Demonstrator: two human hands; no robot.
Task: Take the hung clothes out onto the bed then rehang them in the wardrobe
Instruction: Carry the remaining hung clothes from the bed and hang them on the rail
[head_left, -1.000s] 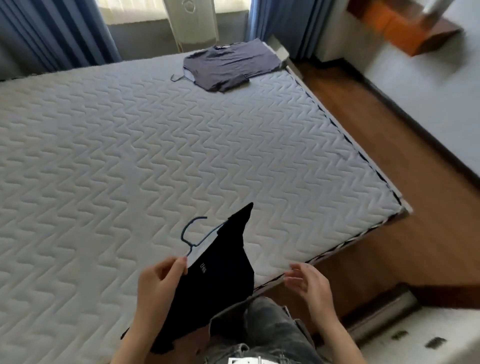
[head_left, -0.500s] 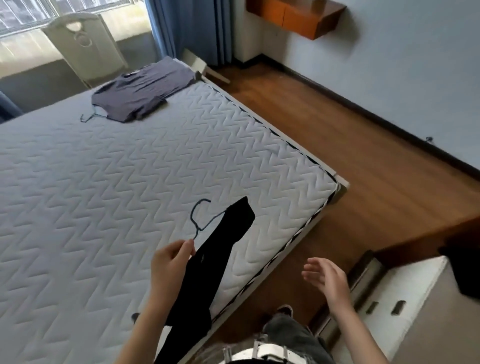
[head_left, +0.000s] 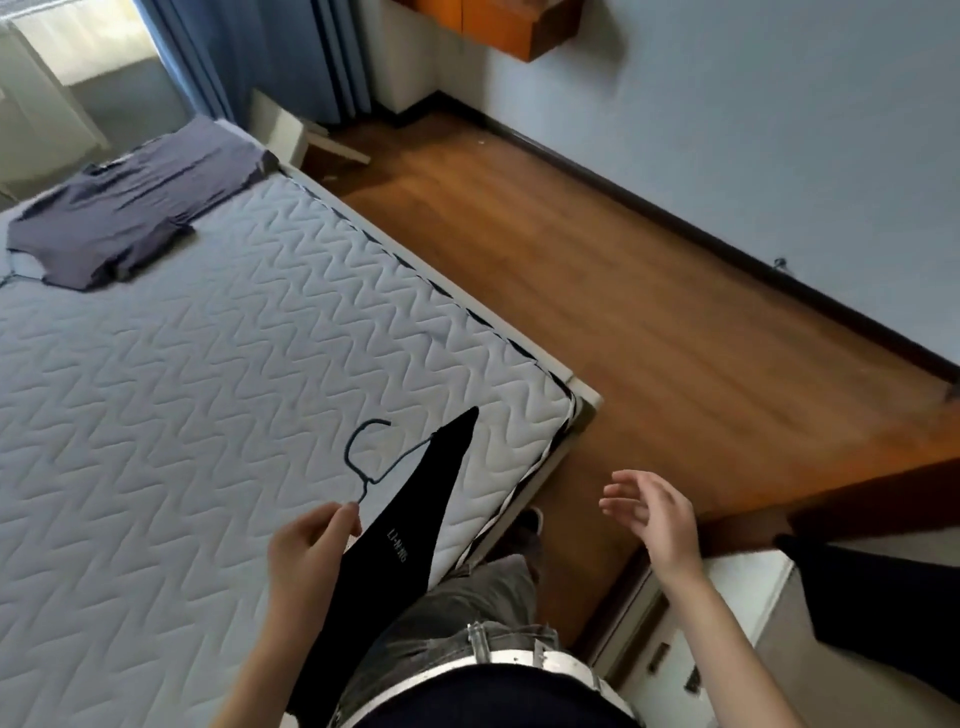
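Hanging black garment (head_left: 415, 519) on blue wire hanger (head_left: 363, 457).

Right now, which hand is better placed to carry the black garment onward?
Left: the left hand pinches the hanger below its hook, black garment hanging from it; the right hand hovers open and empty.

This is looking like a bedroom in a home: a quilted mattress (head_left: 208, 389) is filling the left side, blue curtains (head_left: 270, 57) are hanging beyond its far corner, a grey T-shirt (head_left: 135, 208) is lying at that corner, and a wooden floor (head_left: 623, 291) is running along a pale blue wall (head_left: 779, 130) to a white drawer unit (head_left: 748, 582).
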